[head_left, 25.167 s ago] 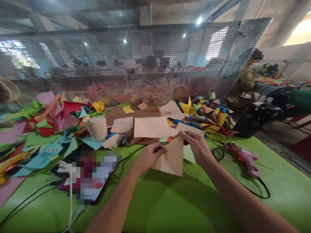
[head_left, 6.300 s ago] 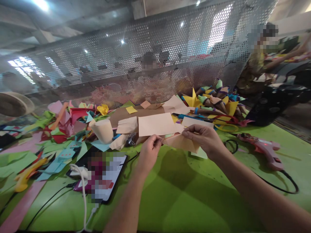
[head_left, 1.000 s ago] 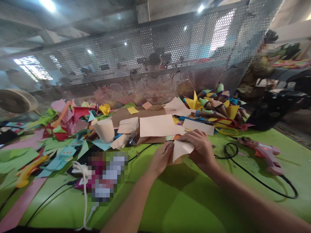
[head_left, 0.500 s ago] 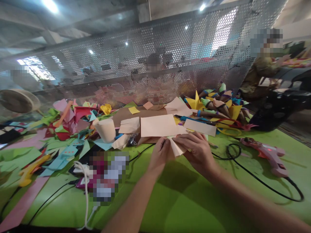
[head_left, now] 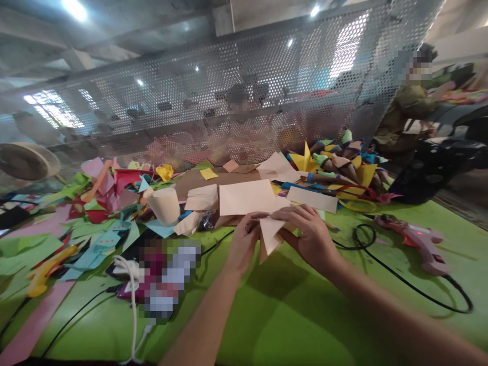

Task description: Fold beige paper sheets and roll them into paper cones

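Observation:
Between my hands is a folded piece of cream paper, its pointed end hanging down over the green tabletop. My left hand pinches its upper left side. On the other side, my right hand grips the upper right edge with bent fingers. Just beyond them lies a flat cream paper sheet. A narrower cream strip rests to its right. My fingertips hide part of the folded paper's top edge.
A pink glue gun with a looped black cable lies at right. Left are a cream cup, a yellow glue gun and heaped coloured paper. Paper cones pile up at back right. A perforated metal screen stands behind.
The folded paper has turned in my hands, and its broad triangular face with a downward point now shows. Both hands stay at nearly the same place, the fingers shifted slightly.

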Motion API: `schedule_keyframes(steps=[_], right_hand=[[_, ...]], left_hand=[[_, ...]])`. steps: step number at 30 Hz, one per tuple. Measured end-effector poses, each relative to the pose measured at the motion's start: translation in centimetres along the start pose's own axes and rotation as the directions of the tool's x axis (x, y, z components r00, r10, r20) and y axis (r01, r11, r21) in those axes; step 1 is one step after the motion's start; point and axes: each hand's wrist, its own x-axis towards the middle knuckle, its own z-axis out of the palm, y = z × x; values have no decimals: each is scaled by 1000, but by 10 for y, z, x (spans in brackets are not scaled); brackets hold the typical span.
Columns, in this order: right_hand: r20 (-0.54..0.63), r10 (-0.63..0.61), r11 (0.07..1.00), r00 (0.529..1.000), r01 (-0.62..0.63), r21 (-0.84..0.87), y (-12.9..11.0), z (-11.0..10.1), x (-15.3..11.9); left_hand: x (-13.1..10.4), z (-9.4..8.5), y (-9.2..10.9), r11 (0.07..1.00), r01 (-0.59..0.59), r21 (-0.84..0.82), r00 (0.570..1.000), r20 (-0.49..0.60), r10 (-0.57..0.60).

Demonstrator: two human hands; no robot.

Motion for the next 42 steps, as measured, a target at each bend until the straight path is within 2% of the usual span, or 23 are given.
schedule_keyframes(steps=[2, 4, 7, 11, 14, 20, 29, 42], right_hand=[[-46, 119, 989, 992, -114, 96, 5, 0, 1], [-54, 270, 937, 961, -250, 244, 10, 0, 3], [50, 447, 767, 893, -411, 493, 16, 1, 5], [183, 527, 518, 830, -485, 705, 19, 4, 7], [209, 557, 427, 803, -493, 758, 20, 4, 8], [218, 573, 390, 790, -496, 776, 19, 1, 10], [231, 590, 363, 774, -510, 780, 20, -1, 9], [227, 647, 244, 728, -480, 843, 18, -2, 9]], left_hand=[[2, -4, -1, 1000, 0, -22, 999, -36, -1], [3, -8, -1, 998, -9, -62, 997, -74, 4], [4, -13, 0, 995, -26, -98, 995, -103, 16], [5, -16, -1, 995, -36, -96, 997, -69, 30], [7, -18, -3, 995, -56, -77, 997, -52, 52], [8, -21, -1, 997, -80, 11, 996, -33, 81], [5, -18, 3, 1000, -13, 6, 1000, -7, 13], [5, -16, 5, 994, -67, 84, 997, -30, 70]])
